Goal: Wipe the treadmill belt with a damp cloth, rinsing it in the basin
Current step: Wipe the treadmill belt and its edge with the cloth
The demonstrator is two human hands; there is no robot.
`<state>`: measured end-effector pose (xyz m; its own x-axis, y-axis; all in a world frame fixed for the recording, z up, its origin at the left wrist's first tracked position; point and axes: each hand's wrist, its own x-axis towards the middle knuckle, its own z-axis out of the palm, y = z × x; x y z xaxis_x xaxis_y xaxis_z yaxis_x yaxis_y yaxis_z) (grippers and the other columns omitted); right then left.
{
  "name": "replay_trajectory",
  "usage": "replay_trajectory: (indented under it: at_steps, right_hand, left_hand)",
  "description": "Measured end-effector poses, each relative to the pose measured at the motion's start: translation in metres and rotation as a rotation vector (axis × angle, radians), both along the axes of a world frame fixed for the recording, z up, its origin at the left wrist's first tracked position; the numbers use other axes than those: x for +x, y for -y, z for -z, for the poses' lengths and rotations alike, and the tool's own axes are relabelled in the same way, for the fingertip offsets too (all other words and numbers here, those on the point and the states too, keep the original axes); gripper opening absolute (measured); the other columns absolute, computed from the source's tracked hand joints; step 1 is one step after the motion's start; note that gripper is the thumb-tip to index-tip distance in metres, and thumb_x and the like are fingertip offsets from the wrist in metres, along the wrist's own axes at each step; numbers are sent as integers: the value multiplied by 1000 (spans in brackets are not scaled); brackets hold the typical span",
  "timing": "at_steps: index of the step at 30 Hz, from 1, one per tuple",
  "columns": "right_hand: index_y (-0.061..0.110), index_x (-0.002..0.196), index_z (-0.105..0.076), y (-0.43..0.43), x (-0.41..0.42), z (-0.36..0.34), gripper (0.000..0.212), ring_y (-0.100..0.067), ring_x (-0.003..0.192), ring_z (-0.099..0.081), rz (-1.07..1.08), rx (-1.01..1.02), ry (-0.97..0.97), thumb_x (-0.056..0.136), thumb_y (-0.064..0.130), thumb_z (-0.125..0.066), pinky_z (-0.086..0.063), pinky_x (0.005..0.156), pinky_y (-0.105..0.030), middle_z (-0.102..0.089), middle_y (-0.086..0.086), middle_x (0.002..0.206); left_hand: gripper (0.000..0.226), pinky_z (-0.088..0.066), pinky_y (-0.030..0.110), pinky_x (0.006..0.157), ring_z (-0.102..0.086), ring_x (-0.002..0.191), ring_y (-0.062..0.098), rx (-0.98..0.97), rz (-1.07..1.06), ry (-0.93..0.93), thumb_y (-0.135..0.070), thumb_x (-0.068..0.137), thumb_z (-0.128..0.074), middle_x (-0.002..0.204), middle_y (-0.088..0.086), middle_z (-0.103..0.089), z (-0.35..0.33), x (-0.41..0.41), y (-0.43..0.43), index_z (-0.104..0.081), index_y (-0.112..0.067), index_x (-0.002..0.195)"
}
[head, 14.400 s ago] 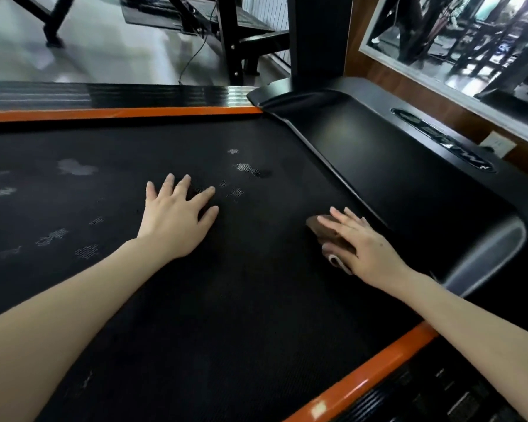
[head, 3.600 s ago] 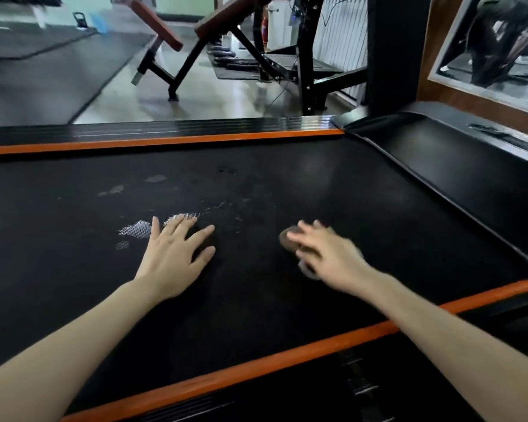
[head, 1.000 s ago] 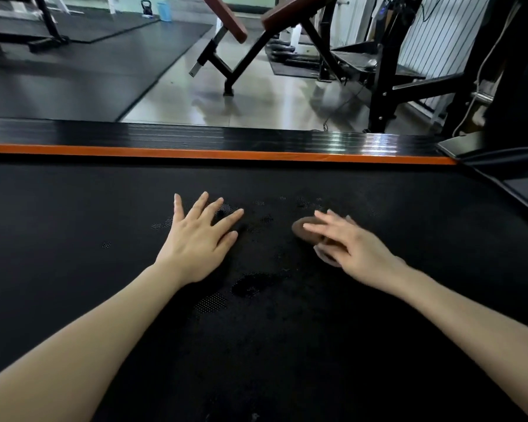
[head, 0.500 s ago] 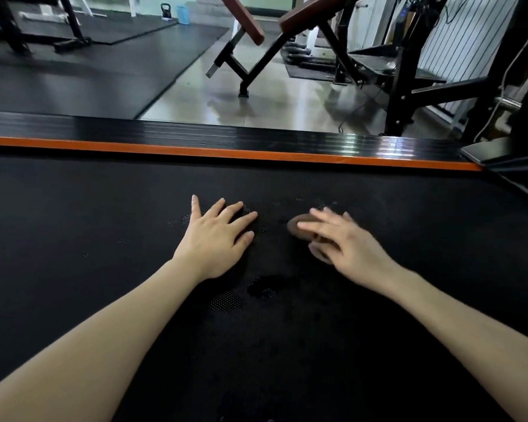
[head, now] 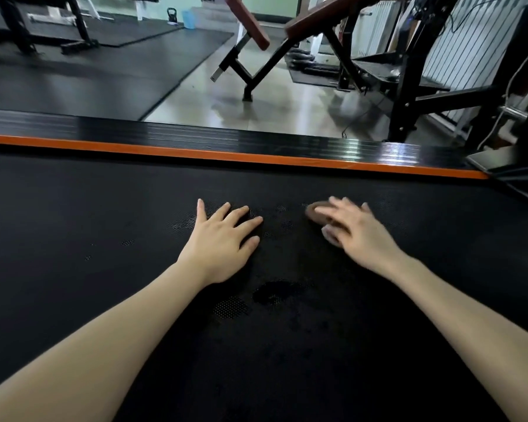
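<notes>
Down at the middle of the frame, the left hand lies flat on the black treadmill belt, fingers spread and holding nothing. Just right of it, the right hand, blurred, presses straight fingers onto a brown cloth on the belt. A dark wet patch sits below both hands. An orange strip crosses above.

Right hand motion-blurred, outline smeared. Small brown damp cloth mostly hidden beneath it. Left forearm and right forearm cut off at bottom edge.
</notes>
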<state>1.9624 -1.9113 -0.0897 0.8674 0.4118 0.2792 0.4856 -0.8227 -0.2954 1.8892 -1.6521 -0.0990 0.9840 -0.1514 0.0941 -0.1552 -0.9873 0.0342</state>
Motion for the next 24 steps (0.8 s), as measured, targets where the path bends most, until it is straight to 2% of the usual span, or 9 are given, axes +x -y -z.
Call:
replay_trajectory:
  at_steps: [4,7,10,13,16,19,22,24]
  right_hand:
    - [22,140,-42,14,69,-2,41,-37,141,-20,484,-53,-21,99,28,-41,-9,116,-54,-32,-15,150]
    - [20,135,-45,-20,90,-4,39,-41,139,-20,629,-61,-79,98,30,-43,-8,114,-56,-31,-20,147]
    - [19,133,-46,-78,89,-1,38,-39,135,-28,433,-100,-38,96,29,-45,-18,112,-54,-35,-21,144]
    - [22,140,-41,-113,75,3,40,-37,142,-18,196,-77,-26,100,25,-41,-11,115,-50,-24,-17,153]
    - [24,143,-38,-95,58,-7,42,-31,145,-9,66,5,-122,101,22,-40,-6,116,-46,-20,-11,156]
    - [27,140,-43,-59,5,-6,44,-24,146,-11,-79,76,-126,98,18,-48,-7,117,-39,-25,-5,155]
    - [32,137,-44,-19,-73,-5,47,-11,145,-10,-270,64,-122,95,17,-54,-7,118,-29,-26,5,153]
    - [34,137,-44,1,-94,-5,47,-5,144,-9,-337,20,-162,94,17,-55,-5,118,-24,-24,10,152]
  left_hand:
    - [81,4,57,114,-9,145,23,-3,-1,13,-60,74,13,156,-7,-19,3,3,0,-19,-42,146]
    - [79,1,56,115,-9,145,23,-26,1,19,-60,76,11,156,-7,-19,3,2,0,-19,-41,147]
    - [53,-2,52,116,-7,145,23,-66,-3,6,-54,96,-12,156,-7,-18,2,1,1,-20,-40,147]
    - [49,-5,51,117,-7,145,23,-83,7,2,-48,99,-23,157,-6,-18,1,2,1,-22,-39,147]
    - [49,-6,51,116,-8,145,24,-78,15,-3,-48,99,-23,156,-5,-18,1,2,0,-22,-39,147]
    - [49,-7,51,116,-7,145,24,-74,15,-9,-48,99,-23,157,-5,-18,0,2,0,-22,-39,147]
    - [50,-7,52,116,-7,145,25,-76,15,-1,-48,99,-23,157,-4,-17,1,1,0,-21,-39,147]
    - [50,-6,52,116,-7,145,25,-71,12,0,-49,99,-22,157,-4,-16,1,0,0,-20,-38,147]
